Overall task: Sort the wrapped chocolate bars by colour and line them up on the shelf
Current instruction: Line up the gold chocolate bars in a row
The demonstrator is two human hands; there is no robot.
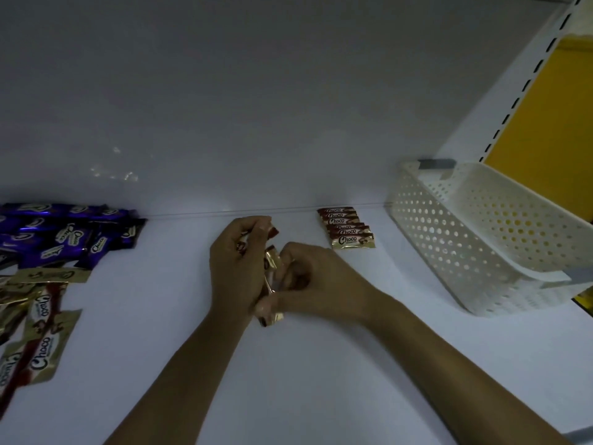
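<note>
Left hand (236, 271): closed round a bunch of gold-and-red wrapped chocolate bars (271, 261), mid-shelf.
Right hand (308, 277): fingers pinched on the same bunch.
Sorted row of gold-wrapped bars (348, 229): at back wall, beside white perforated plastic basket (475, 239).
Unsorted purple-wrapped bars (64, 236) and loose gold-wrapped bars (35, 322): far left on white shelf (321, 364).

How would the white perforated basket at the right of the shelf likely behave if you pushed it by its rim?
The white basket looks like thin plastic full of holes and seems empty, so it is probably light and would slide easily on the smooth shelf. Its wide, low shape suggests it would skid rather than tip. The walls may flex a little.
</note>
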